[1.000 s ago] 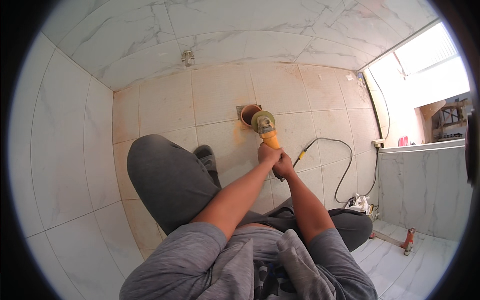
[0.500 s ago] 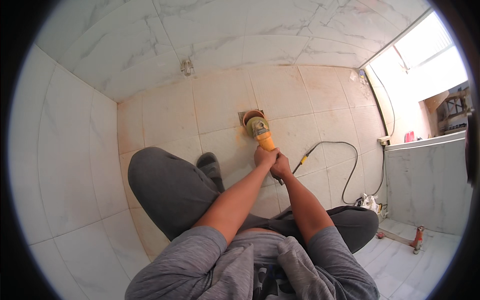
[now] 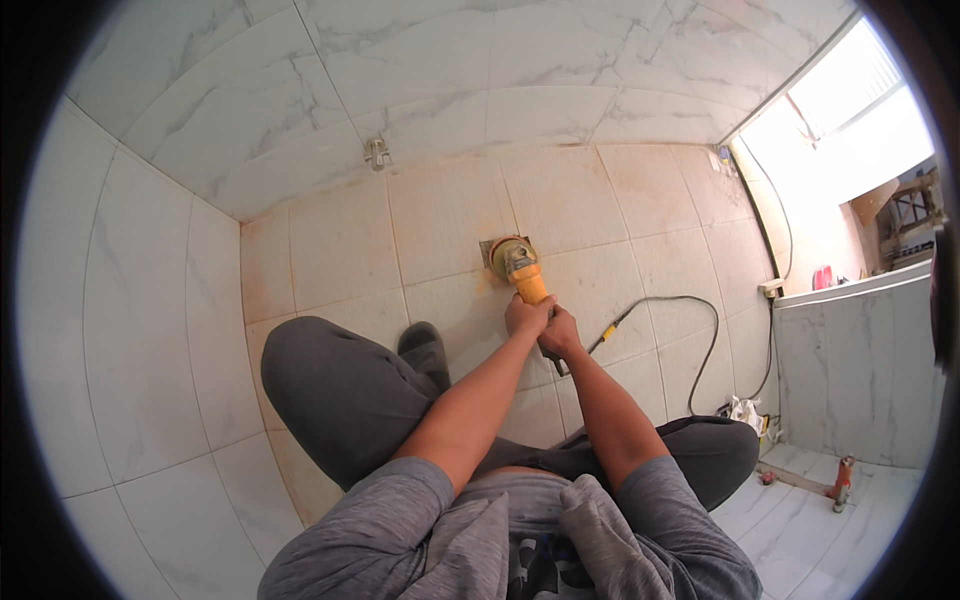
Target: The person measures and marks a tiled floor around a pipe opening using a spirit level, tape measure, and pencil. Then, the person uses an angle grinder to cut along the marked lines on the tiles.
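Observation:
Both my hands are wrapped round the body of a yellow angle grinder (image 3: 530, 284). My left hand (image 3: 526, 314) grips it nearer the head, and my right hand (image 3: 560, 332) closes on the rear part just behind. The grinder's round disc (image 3: 502, 254) lies over a drain opening in the floor, covering most of it. Around the opening, a dark square cut-out (image 3: 487, 248) shows at the edges. Whether the disc touches the opening's rim cannot be made out.
A black cord (image 3: 716, 340) with a yellow sleeve loops over the floor tiles (image 3: 450, 210) to a white socket (image 3: 771, 287). My slippered foot (image 3: 423, 352) rests left of the grinder. A metal fitting (image 3: 377, 154) juts from the far wall. Right stand a tiled ledge (image 3: 850, 350) and red-handled tap (image 3: 842, 482).
The grinder's disc has come down over the drain opening, whose reddish ring showed more above it before. The whole view has shifted slightly, with my grip the same.

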Available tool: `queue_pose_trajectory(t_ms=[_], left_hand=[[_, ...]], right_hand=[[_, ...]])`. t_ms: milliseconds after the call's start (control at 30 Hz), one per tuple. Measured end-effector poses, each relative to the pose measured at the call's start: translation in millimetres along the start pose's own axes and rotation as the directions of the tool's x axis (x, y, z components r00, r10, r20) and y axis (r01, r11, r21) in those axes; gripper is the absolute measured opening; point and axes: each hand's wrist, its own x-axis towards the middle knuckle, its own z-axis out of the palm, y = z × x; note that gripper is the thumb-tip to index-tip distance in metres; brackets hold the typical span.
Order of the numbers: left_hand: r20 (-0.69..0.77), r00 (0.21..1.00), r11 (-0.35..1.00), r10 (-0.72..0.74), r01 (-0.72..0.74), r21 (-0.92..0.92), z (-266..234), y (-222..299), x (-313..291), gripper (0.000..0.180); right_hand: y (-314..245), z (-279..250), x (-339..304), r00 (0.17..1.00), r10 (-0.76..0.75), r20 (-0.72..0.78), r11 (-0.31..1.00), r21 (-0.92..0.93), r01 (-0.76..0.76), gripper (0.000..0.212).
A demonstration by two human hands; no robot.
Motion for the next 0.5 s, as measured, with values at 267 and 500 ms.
queue_pose_trajectory(t_ms=[267, 500], left_hand=[[-0.002, 1.000, 1.000, 0.020, -0.020, 0.011, -3.6, 7.1, 3.5, 0.069], [0.004, 1.000, 0.999, 0.001, -0.001, -0.040, -2.1, 8.0, 6.4, 0.068]], right_hand=[[-4.5, -1.6, 7.3, 0.999, -0.033, -0.015, 0.999, 0.000, 0.033, 0.067], [-10.6, -7.0, 7.9, 1.000, -0.014, 0.011, 0.999, -0.038, 0.015, 0.067]])
